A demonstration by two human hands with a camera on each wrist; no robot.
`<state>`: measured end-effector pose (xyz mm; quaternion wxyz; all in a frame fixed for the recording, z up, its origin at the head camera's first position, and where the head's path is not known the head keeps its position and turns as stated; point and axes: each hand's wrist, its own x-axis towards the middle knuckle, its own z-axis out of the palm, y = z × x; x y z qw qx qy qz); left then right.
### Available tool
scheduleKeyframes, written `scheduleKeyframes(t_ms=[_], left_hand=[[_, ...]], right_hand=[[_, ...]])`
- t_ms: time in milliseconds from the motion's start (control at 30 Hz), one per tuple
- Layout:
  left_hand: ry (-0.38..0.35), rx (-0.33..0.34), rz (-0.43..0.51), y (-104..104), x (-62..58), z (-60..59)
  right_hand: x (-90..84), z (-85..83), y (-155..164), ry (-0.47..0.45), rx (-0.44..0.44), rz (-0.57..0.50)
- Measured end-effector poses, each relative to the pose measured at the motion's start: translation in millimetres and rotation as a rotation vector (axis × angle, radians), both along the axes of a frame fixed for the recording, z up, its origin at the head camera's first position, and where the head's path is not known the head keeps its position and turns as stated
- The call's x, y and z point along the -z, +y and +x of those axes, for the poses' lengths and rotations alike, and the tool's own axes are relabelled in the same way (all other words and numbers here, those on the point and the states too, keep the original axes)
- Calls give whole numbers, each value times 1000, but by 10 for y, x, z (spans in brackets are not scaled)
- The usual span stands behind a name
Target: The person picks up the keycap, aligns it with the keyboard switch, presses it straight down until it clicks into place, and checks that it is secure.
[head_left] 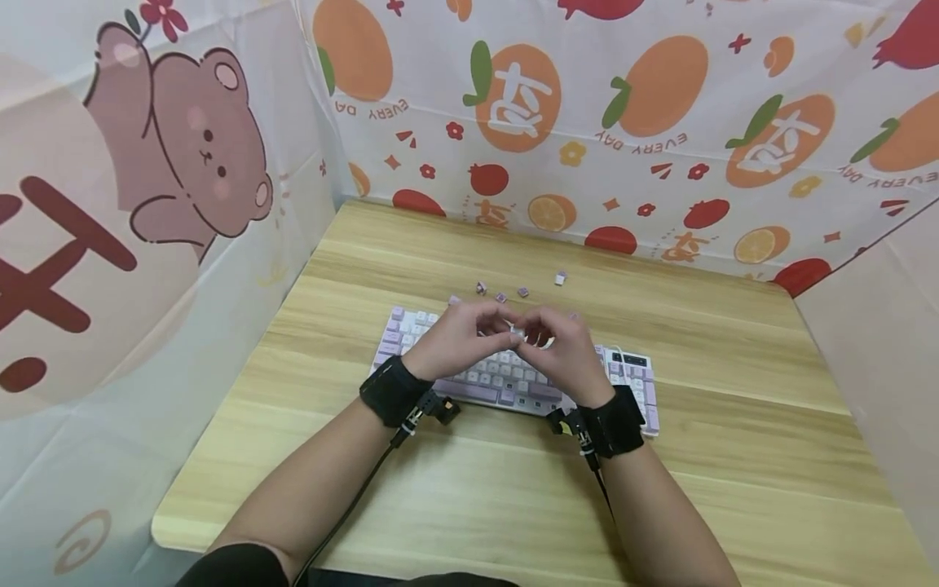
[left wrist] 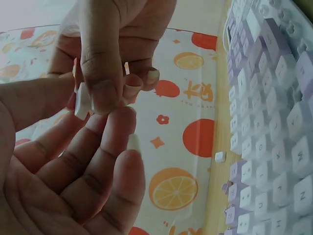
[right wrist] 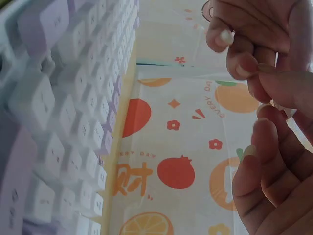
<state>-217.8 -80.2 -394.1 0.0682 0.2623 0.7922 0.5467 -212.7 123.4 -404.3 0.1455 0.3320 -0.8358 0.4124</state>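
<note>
My left hand (head_left: pixel 469 330) and right hand (head_left: pixel 563 346) meet fingertip to fingertip above a white and purple keyboard (head_left: pixel 473 391). Between them a small white keycap (left wrist: pixel 83 102) is pinched, with thumbs and fingers of both hands close around it. In the left wrist view the right thumb presses beside it and the left thumb comes in from the other side. The right wrist view shows only a sliver of the keycap (right wrist: pixel 287 110); fingers cover the rest. The other fingers of both hands are bent.
Several loose keycaps lie on the wooden table (head_left: pixel 734 391) behind the keyboard, among them a purple keycap (head_left: pixel 523 292) and a whitish one (head_left: pixel 561 279). Bare key switches (left wrist: pixel 288 22) show at one edge of the keyboard. A patterned cloth (head_left: pixel 587 147) hangs behind the table.
</note>
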Motion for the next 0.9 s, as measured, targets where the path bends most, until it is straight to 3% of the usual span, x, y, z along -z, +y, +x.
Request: scheduleKeyframes(t_ms=[267,500,767,900], left_hand=[[-23,-74,53,-41,-21,10],[-83,-144,51,-152,-82,-27],[-40,-135,-19,-174,-92,134],[55,-147,-102,-150,-132,186]], right_hand=[[52,43,-126,76,36,-32],[77,34,-184,102,8,-121],[127,56,-146,69,-13,-160],[98,83,-104,35,-37,-155]])
